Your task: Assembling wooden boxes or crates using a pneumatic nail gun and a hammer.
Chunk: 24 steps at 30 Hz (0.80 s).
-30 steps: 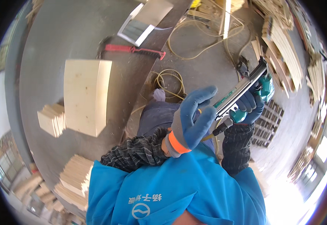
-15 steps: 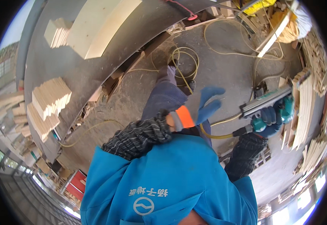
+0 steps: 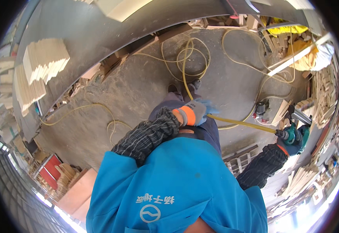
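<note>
I have the blue-gloved right hand (image 3: 291,148) wrapped around the green-and-silver nail gun (image 3: 304,136), out to the right of the body. From it, a slender yellow hose (image 3: 243,123) runs to the blurred left hand (image 3: 199,110), whose grip I cannot tell.

Gloved hands: two, left hand (image 3: 196,111) and right hand (image 3: 292,146). Nail gun (image 3: 291,134) in the right hand: one. Striped sleeves (image 3: 148,134): two. Shoes (image 3: 196,82): two. Thin-board stacks (image 3: 47,58) at the tabletop's (image 3: 88,44) left end: two. Yellow hose (image 3: 243,124) loops overlap; hose count is indeterminate.
</note>
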Motion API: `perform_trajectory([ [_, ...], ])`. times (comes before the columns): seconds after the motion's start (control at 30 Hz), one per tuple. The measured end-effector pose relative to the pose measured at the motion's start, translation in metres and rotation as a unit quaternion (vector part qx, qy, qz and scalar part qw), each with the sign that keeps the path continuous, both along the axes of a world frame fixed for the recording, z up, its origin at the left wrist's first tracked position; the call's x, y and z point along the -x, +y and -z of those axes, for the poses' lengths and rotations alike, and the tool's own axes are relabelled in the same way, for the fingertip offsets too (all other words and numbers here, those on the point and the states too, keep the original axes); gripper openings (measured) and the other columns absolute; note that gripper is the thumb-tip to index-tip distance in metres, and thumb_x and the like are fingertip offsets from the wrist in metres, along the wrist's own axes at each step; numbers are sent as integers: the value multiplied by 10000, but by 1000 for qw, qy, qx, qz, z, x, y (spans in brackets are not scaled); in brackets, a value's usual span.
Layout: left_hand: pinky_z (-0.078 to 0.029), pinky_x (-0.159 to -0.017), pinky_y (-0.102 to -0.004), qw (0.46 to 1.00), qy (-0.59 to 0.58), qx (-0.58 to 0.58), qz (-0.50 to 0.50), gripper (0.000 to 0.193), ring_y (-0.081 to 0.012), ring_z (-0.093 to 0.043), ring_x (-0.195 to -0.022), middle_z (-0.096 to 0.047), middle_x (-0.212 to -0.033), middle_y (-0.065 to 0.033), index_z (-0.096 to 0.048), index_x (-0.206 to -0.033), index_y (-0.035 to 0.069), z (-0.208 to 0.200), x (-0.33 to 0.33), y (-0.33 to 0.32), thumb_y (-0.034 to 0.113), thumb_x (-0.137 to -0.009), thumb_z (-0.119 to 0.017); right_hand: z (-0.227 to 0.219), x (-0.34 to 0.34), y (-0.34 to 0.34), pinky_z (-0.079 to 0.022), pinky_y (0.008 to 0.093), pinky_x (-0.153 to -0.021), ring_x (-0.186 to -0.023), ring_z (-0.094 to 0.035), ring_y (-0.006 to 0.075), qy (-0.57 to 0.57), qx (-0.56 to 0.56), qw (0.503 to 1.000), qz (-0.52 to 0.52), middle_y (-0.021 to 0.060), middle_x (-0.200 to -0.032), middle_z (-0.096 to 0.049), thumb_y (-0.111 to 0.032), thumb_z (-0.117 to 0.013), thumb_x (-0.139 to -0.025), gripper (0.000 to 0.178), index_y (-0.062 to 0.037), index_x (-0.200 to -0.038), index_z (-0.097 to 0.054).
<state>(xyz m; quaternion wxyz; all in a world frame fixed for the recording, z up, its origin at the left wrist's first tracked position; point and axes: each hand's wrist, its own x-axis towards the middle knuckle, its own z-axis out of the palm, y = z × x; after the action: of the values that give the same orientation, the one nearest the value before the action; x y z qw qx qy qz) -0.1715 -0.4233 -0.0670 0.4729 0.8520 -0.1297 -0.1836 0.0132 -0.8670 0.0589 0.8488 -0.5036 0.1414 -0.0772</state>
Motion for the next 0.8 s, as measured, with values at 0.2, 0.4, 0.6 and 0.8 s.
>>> perform_trajectory([
  [0.2,-577,-922,-481,978,49,-69,-189,355,-379,-729,-1028,-790,-1087,-130,-801,-1161,161,85,93,105,111,-820,-718,-46,2,44,-438,340,-625,-607,-489,172,-26,-28,998,-48,-6,-718,-541,-200,-637,-927,282,-13,-1138,-643],
  [0.4,-581,-862,-459,898,-50,-169,-404,369,-405,-720,-957,-761,-1031,-178,-783,-1128,89,116,247,246,-16,-788,-689,-85,33,94,-442,358,-661,-660,-496,186,-26,67,996,-54,-9,-755,-511,-209,-656,-945,267,-19,-1131,-638],
  [0.6,-590,-865,-408,737,-99,-278,-608,316,-362,-702,-1013,-709,-1188,-176,-748,-1164,77,128,399,319,47,-850,-753,-86,65,216,-447,369,-806,-755,-475,145,39,-279,898,-337,-47,-747,-392,-125,-651,-967,181,-145,-870,-499],
  [0.8,-562,-790,-314,452,-122,209,-858,217,-152,-649,-923,-666,-1052,-75,-726,-1198,42,112,571,347,80,-1011,-623,-62,81,331,-453,374,-803,-770,-497,165,84,-262,899,-340,-35,-802,-410,-193,-660,-967,131,-104,-976,-564],
])
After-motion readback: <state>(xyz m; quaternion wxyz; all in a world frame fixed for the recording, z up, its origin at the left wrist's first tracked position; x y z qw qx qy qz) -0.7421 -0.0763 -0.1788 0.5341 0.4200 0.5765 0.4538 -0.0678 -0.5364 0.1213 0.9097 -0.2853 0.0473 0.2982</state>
